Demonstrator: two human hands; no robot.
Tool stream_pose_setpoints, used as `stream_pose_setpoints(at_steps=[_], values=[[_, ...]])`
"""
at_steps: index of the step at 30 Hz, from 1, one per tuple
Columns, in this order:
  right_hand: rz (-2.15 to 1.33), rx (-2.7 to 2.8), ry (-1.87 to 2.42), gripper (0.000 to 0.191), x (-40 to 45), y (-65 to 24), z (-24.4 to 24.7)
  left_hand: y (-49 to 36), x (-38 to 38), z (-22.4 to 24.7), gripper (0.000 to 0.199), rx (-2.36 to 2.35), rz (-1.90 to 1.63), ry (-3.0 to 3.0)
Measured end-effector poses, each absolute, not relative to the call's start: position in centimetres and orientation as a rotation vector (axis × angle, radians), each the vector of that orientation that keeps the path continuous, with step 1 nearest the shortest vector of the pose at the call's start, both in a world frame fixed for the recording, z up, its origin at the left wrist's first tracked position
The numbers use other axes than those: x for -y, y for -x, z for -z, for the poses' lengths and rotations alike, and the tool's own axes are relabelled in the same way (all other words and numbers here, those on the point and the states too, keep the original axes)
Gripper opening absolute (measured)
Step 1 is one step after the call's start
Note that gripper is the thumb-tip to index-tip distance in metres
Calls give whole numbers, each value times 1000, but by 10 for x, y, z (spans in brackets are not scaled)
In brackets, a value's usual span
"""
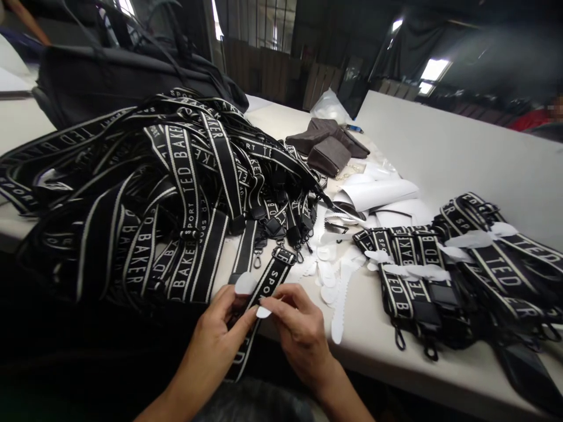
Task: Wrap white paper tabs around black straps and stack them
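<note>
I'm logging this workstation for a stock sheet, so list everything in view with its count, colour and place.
table: one, off-white, under the goods
strap heap: too tangled to count, black with white lettering, left
bag: one, black, behind the heap
strap bundles: several, black and white, right
white slips: many, centre and around the bundles
white sheets: several, curled, beyond the slips
folded pieces: count unclear, dark brown, centre back
plastic bag: one, whitish, behind those
small item: one, blue, beside them
bright openings: several, white, background
red garment: one, far right edge
strap in hand: one, black and white, front centre
left hand, right hand: both on that strap
</note>
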State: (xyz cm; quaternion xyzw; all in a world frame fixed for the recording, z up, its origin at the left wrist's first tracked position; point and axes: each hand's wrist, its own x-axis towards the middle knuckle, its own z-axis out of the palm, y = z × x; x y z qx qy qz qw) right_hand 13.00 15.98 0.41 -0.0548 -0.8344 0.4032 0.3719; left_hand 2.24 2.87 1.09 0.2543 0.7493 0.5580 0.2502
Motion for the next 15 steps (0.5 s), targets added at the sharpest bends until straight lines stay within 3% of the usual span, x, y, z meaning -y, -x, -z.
stream_pose_setpoints(at_steps=[6, 11, 15], values=[[-1179, 2167, -45, 28, -167, -125, -10, -13, -33, -15, 33, -1968, -1468, -708], [-1582, 2042, 237, 19, -160, -124, -15, -11, -33, -15, 30, -2022, -1350, -758], [-1500, 2090, 160, 22, -152, -120, -18, -15, -33, -13, 20, -2064, -1328, -767]])
